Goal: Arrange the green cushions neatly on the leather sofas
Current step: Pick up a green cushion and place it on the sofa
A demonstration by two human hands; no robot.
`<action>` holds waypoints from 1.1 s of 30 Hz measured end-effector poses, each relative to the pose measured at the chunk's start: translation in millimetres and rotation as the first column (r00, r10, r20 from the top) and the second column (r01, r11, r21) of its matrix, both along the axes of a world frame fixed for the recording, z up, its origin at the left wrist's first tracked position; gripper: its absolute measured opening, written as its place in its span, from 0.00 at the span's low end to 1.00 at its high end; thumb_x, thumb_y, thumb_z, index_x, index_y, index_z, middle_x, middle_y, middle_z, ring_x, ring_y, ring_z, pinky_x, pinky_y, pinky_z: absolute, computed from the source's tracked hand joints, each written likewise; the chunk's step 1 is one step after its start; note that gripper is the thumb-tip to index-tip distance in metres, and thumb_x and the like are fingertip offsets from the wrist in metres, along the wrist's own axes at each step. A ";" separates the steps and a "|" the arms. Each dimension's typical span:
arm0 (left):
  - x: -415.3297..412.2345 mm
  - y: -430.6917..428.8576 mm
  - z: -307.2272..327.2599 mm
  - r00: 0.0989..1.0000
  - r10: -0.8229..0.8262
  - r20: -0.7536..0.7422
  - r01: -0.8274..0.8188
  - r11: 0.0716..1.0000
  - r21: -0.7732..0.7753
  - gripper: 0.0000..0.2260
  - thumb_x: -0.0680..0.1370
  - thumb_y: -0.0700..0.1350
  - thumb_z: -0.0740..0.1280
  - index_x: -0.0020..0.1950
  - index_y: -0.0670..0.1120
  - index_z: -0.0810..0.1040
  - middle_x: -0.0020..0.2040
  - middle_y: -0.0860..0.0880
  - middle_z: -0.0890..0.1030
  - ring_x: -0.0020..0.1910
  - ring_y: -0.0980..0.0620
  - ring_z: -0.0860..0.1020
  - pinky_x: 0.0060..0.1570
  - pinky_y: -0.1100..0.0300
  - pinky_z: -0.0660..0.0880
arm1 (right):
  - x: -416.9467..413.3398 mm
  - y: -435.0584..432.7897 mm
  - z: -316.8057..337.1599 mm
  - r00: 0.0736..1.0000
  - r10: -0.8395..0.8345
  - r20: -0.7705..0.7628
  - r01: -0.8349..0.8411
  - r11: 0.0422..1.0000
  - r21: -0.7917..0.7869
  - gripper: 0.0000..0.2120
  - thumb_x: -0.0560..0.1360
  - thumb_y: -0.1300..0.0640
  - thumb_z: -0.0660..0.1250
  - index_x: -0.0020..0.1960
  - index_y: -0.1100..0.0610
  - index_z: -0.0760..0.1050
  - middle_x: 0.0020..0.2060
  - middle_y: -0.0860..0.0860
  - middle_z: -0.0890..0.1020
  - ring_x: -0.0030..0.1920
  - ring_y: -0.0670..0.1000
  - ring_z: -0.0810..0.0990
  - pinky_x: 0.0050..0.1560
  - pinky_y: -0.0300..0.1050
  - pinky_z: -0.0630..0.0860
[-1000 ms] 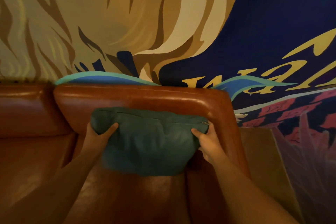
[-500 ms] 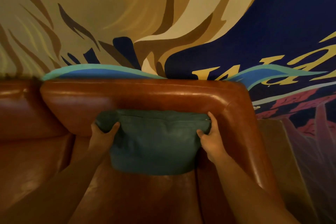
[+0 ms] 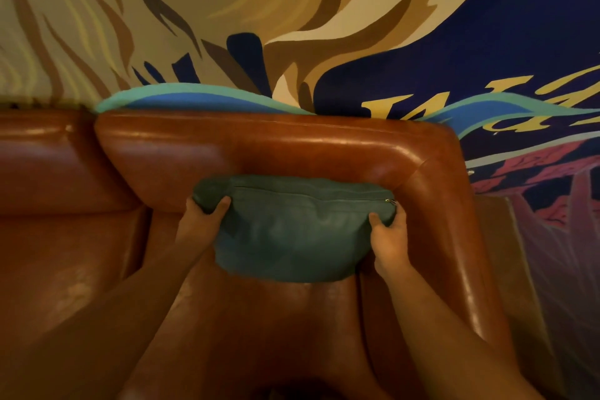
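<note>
The left forearm reaches in from the lower left corner, rising towards the middle of the view. The left hand (image 3: 201, 225) grips the upper left corner of the green cushion (image 3: 292, 234): the thumb lies curled over the front face near the top edge, and the other fingers go out of sight behind the corner. The right forearm comes up from the lower right. The right hand (image 3: 390, 239) grips the cushion's upper right corner the same way, thumb pressed on the front and fingers wrapped round the end, just under the zip pull (image 3: 392, 202).

The cushion stands on the seat of the leather sofa (image 3: 292, 153), its top leaning against the backrest, in the corner where the backrest meets the armrest (image 3: 449, 237).

At the far left, a neighbouring sofa section (image 3: 48, 172) shows the same reddish-brown leather, glossy, with soft highlights along its rounded top. The backrest behind the cushion is a thick padded roll with rounded corners, and its hide is smooth and shiny. The seat below is darker and faintly creased. The cushion is a dull teal-green fabric, matte and softly wrinkled, wide at the top and sagging to a rounded lower edge. A closed zip (image 3: 311, 197) runs along its top, ending in the small metal pull at the right. The armrest curves down from the backrest in one continuous padded bend. The wall (image 3: 227, 10) behind carries a painted mural in flat tan, cream, brown and deep blue shapes, with yellow lettering at the right.
</note>
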State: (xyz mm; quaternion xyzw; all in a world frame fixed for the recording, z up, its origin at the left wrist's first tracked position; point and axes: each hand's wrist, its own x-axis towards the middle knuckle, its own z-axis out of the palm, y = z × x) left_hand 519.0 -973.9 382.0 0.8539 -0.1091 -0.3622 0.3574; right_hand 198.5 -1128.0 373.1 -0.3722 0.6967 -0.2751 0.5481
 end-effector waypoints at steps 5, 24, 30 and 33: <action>-4.0 -4.7 20.5 0.995 -0.070 0.068 0.064 0.994 0.086 0.36 0.80 0.61 0.70 0.80 0.42 0.64 0.75 0.38 0.74 0.71 0.33 0.74 0.66 0.43 0.73 | -5.2 5.7 12.9 0.999 0.049 -0.006 -0.049 0.998 -0.042 0.34 0.83 0.56 0.70 0.83 0.45 0.59 0.76 0.51 0.73 0.74 0.57 0.73 0.74 0.61 0.73; -96.6 68.8 104.6 0.831 -0.438 0.343 0.441 0.895 0.074 0.40 0.78 0.59 0.74 0.84 0.50 0.60 0.74 0.36 0.66 0.72 0.32 0.68 0.74 0.42 0.65 | 22.0 125.4 120.8 0.654 0.591 -0.472 -0.695 0.716 -0.067 0.33 0.81 0.54 0.71 0.83 0.49 0.62 0.84 0.60 0.54 0.84 0.61 0.53 0.81 0.52 0.56; -138.8 128.4 123.9 0.803 -0.422 0.421 0.416 0.903 0.112 0.38 0.77 0.66 0.69 0.82 0.49 0.65 0.73 0.39 0.70 0.71 0.34 0.70 0.69 0.39 0.71 | 0.3 166.7 148.8 0.576 0.631 -0.520 -0.778 0.618 -0.111 0.37 0.80 0.51 0.73 0.84 0.49 0.60 0.85 0.60 0.50 0.85 0.60 0.49 0.83 0.53 0.55; -164.5 157.4 131.6 0.796 -0.389 0.463 0.374 0.919 0.128 0.36 0.78 0.63 0.70 0.81 0.49 0.65 0.74 0.41 0.69 0.71 0.35 0.70 0.69 0.39 0.70 | -22.1 187.5 156.8 0.554 0.657 -0.512 -0.804 0.581 -0.125 0.38 0.80 0.50 0.73 0.84 0.48 0.58 0.85 0.58 0.49 0.85 0.60 0.49 0.83 0.55 0.55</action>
